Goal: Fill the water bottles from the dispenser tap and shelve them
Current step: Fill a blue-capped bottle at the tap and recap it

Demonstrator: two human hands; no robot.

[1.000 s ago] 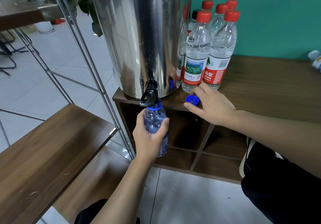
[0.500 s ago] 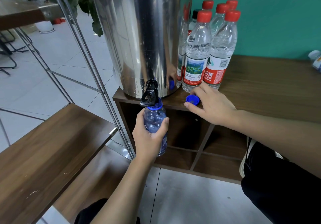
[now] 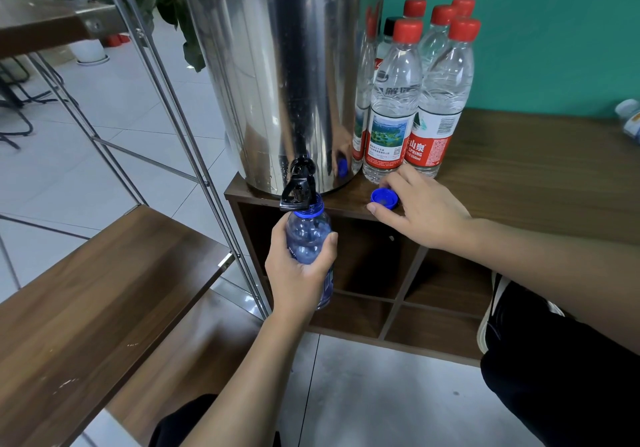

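My left hand (image 3: 298, 273) grips a blue-tinted plastic bottle (image 3: 309, 238) and holds its open neck right under the black tap (image 3: 299, 186) of the tall steel dispenser (image 3: 277, 65). The bottle's blue cap (image 3: 383, 198) lies open side up on the wooden cabinet top (image 3: 519, 176). My right hand (image 3: 426, 207) rests on the cabinet top beside the cap, with thumb and forefinger around it. Whether they touch the cap is unclear. No stream of water is visible.
Several red-capped water bottles (image 3: 415, 100) stand behind my right hand against the teal wall. A wooden shelf board (image 3: 86, 290) on a metal-rod frame (image 3: 166, 75) stands at the left. Open cabinet compartments (image 3: 374, 266) lie below the tap. Another bottle (image 3: 630, 120) lies at the far right edge.
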